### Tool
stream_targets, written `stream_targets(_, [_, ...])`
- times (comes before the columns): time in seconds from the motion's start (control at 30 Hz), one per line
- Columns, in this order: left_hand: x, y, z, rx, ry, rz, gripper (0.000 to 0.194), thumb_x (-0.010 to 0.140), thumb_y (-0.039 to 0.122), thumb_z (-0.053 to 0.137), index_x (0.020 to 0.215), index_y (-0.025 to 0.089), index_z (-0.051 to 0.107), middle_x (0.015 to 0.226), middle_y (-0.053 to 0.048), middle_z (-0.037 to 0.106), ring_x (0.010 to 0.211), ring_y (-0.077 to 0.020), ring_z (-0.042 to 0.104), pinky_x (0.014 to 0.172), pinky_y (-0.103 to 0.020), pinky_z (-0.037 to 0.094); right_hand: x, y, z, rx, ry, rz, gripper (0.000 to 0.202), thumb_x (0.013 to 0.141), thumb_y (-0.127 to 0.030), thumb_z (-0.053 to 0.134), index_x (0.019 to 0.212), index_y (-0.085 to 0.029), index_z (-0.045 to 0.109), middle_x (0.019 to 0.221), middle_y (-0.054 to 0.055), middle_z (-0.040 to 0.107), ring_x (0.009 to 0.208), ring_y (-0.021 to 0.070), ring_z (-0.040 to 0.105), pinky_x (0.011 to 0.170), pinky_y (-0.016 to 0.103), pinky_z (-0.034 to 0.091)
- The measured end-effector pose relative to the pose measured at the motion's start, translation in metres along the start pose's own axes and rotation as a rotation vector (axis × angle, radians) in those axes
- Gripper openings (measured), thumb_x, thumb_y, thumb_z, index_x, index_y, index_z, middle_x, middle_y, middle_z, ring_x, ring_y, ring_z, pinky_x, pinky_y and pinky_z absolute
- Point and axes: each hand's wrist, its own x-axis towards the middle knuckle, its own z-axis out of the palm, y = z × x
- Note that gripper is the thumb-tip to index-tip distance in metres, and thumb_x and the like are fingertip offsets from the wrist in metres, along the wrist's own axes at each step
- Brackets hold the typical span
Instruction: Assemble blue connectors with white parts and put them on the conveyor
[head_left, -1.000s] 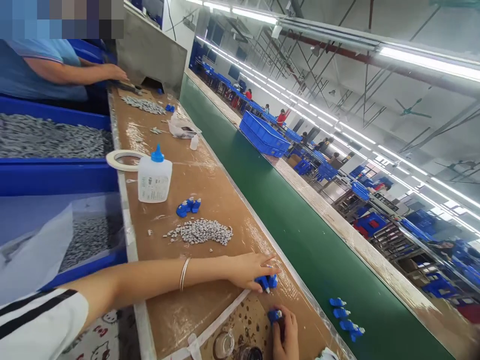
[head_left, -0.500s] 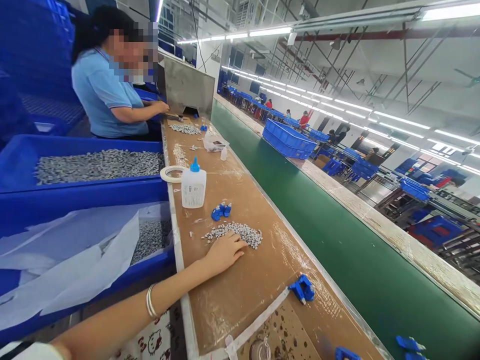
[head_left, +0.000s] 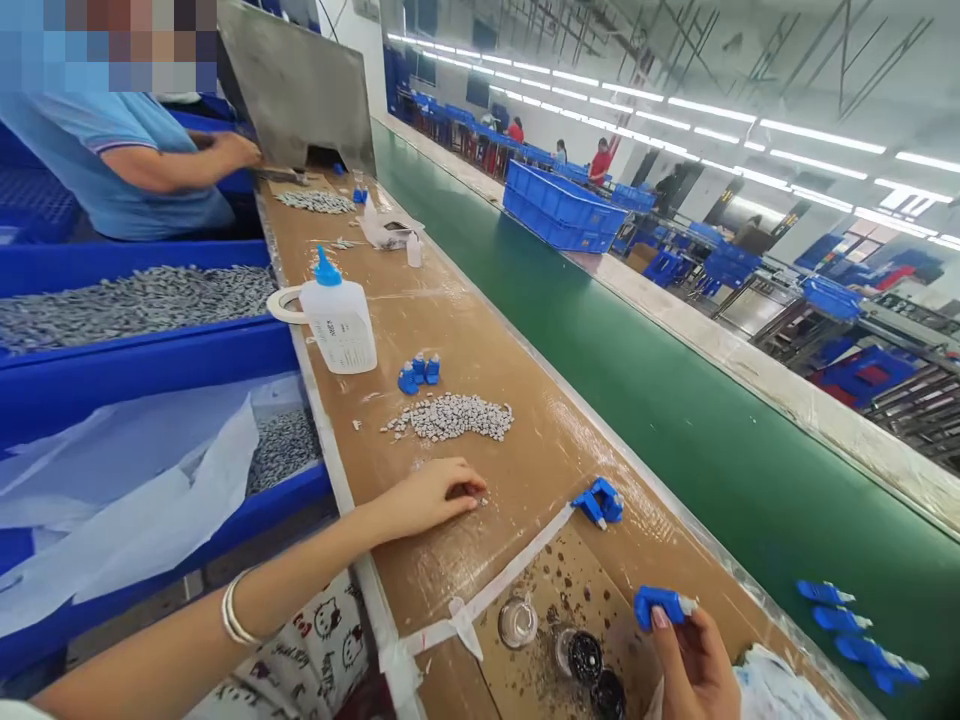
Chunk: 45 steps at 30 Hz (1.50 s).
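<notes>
My left hand (head_left: 431,500) is over the brown work surface, just below a pile of small grey pieces (head_left: 461,418). Its thumb and fingertips pinch one small grey piece (head_left: 482,502). At the lower right, my right hand (head_left: 694,655) holds a small blue plastic part (head_left: 660,606) with a whitish tip between thumb and fingers. Similar blue parts (head_left: 600,502) lie on the bench between my hands. Another small group of blue parts (head_left: 420,373) stands behind the grey pile.
A white bottle with a blue cap (head_left: 345,325) stands by a tape roll (head_left: 285,305). Small jars (head_left: 517,622) sit on spotted cardboard. Blue bins (head_left: 150,365) line the left; a green conveyor belt (head_left: 637,400) runs on the right, carrying blue parts (head_left: 840,620). A co-worker (head_left: 142,170) works at far left.
My left hand has drawn back from the grey pile towards me, with a small grey piece in its fingertips. My right hand has come into view holding a blue part. The camera view has shifted.
</notes>
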Motion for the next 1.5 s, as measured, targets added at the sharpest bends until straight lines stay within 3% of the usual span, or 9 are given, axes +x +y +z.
stream_targets(0.13, [0.004,0.002,0.000,-0.008,0.003,-0.053,0.011,0.086,0.019,0.063,0.092,0.017,0.071,0.095,-0.005,0.068,0.089,-0.0196,0.066,0.082,-0.027,0.049,-0.006,-0.008,0.005,-0.003,0.002,0.029,0.047,0.074,-0.061,0.075,0.097,-0.022,0.062,0.094,0.003,0.070,0.087,0.0172,0.065,0.082,0.024,0.054])
stream_targets(0.3, [0.005,0.010,0.002,0.049,-0.007,-0.040,0.009,0.086,0.017,0.060,0.085,0.016,0.068,0.092,-0.006,0.068,0.086,-0.0208,0.065,0.079,-0.029,0.048,-0.005,-0.010,0.008,0.006,-0.033,0.026,0.047,0.074,-0.059,0.076,0.097,-0.021,0.062,0.094,0.005,0.071,0.088,0.0197,0.067,0.085,0.028,0.055])
stream_targets(0.4, [-0.004,0.021,0.006,0.036,-0.056,0.019,0.009,0.088,0.019,0.058,0.087,0.017,0.067,0.090,-0.004,0.069,0.080,-0.0173,0.064,0.075,-0.026,0.048,0.002,-0.005,0.008,0.023,-0.072,0.035,0.051,0.065,-0.060,0.081,0.092,-0.020,0.063,0.088,0.006,0.072,0.081,0.0205,0.069,0.078,0.028,0.059])
stream_targets(0.5, [-0.017,0.036,0.014,-0.113,-0.166,0.133,0.011,0.090,0.021,0.056,0.090,0.017,0.067,0.079,-0.001,0.070,0.066,-0.0126,0.063,0.065,-0.019,0.047,0.006,-0.003,0.008,0.030,-0.106,0.041,0.054,0.056,-0.060,0.085,0.084,-0.018,0.067,0.082,0.008,0.072,0.073,0.0212,0.070,0.069,0.027,0.060])
stream_targets(0.67, [-0.025,0.049,0.024,-0.164,-0.196,0.226,0.013,0.088,0.021,0.057,0.087,0.017,0.069,0.067,0.001,0.069,0.057,-0.0103,0.060,0.056,-0.016,0.042,0.004,-0.006,0.011,0.032,-0.112,0.013,0.047,0.057,-0.055,0.085,0.082,-0.019,0.068,0.080,0.007,0.072,0.071,0.0195,0.070,0.067,0.025,0.060])
stream_targets(0.83, [-0.023,0.051,0.026,-0.147,-0.187,0.276,0.012,0.084,0.018,0.059,0.085,0.017,0.071,0.061,0.002,0.066,0.054,-0.0087,0.057,0.055,-0.015,0.041,0.003,-0.007,0.013,0.025,-0.129,-0.019,0.044,0.060,-0.055,0.084,0.081,-0.019,0.068,0.078,0.007,0.071,0.069,0.0188,0.069,0.065,0.025,0.060])
stream_targets(1.07, [-0.020,0.051,0.031,-0.345,-0.253,0.181,0.013,0.078,0.015,0.061,0.082,0.016,0.073,0.066,0.001,0.070,0.057,-0.0081,0.059,0.055,-0.012,0.043,0.003,-0.005,0.012,-0.002,-0.168,-0.052,0.042,0.063,-0.055,0.083,0.083,-0.019,0.071,0.083,0.009,0.070,0.072,0.0199,0.067,0.069,0.030,0.061])
stream_targets(1.5, [-0.017,0.054,0.024,-0.289,-0.279,0.200,0.009,0.082,0.013,0.062,0.082,0.016,0.071,0.064,0.003,0.067,0.056,-0.0076,0.057,0.057,-0.013,0.042,0.001,-0.007,0.016,0.049,-0.184,-0.124,0.036,0.070,-0.049,0.081,0.088,-0.020,0.070,0.084,0.008,0.071,0.073,0.0179,0.069,0.068,0.024,0.059])
